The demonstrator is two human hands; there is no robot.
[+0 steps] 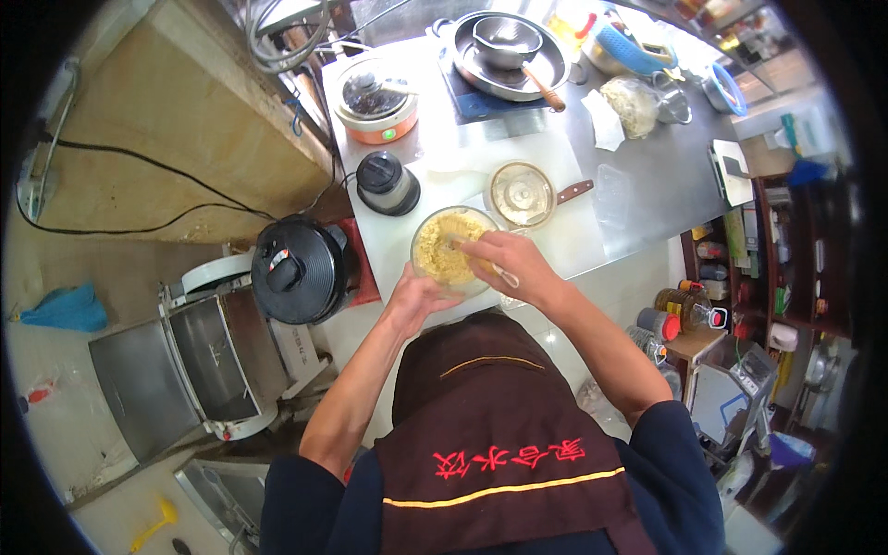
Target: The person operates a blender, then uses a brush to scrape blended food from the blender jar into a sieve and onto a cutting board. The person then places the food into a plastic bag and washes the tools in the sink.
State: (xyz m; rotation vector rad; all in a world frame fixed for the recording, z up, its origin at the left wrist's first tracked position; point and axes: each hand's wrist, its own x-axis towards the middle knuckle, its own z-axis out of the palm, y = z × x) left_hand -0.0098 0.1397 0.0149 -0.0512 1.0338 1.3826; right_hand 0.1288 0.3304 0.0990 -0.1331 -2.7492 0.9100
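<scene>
A clear bowl (414,258) of crumbly yellow mixture (437,258) sits near the front edge of the white work surface. My left hand (418,300) grips the bowl's lower left side, thumb and fingers spread around its wall. In my right hand (512,262) is a whisk (510,277), its looped handle end poking out below my fingers and its wires down in the mixture. Just beyond the bowl lies a round clear lid or dish (522,195), with a brown riveted handle (576,192) sticking out to its right. My fingers hide part of the whisk.
A black-lidded grinder (388,184) stands left of the bowl, an orange electric pot (378,104) behind it. A wok (485,76) holding a wooden-handled strainer (508,43) rests at the back. A black-lidded cooker (298,270) is at my left. Bagged food (628,104) lies back right.
</scene>
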